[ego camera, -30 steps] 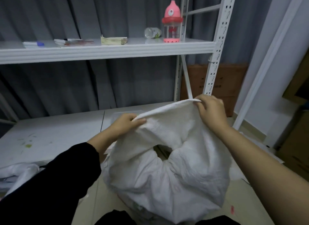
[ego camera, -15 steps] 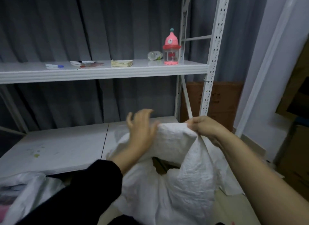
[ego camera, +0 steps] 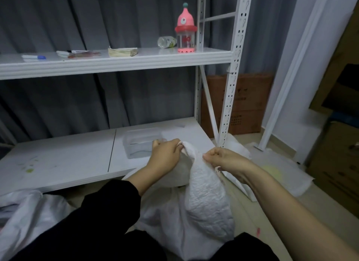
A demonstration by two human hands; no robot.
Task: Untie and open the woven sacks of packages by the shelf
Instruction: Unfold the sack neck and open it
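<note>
- The left hand (ego camera: 165, 155) and right hand (ego camera: 223, 157) each pinch the bunched top of the white woven sack (ego camera: 204, 198), fingers clenched on the fabric.
- That sack stands on the floor between the person's knees, just in front of the lower shelf (ego camera: 58, 163).
- A clear plastic tray (ego camera: 139, 144) sits on that shelf, partly hidden behind the left hand.
- Another sack (ego camera: 23, 212) lies at the left edge.
- On the upper shelf (ego camera: 116, 63): 1 pink bottle (ego camera: 185, 30).
- A brown carton (ego camera: 240, 103) stands behind the shelf post (ego camera: 233, 76).
</note>
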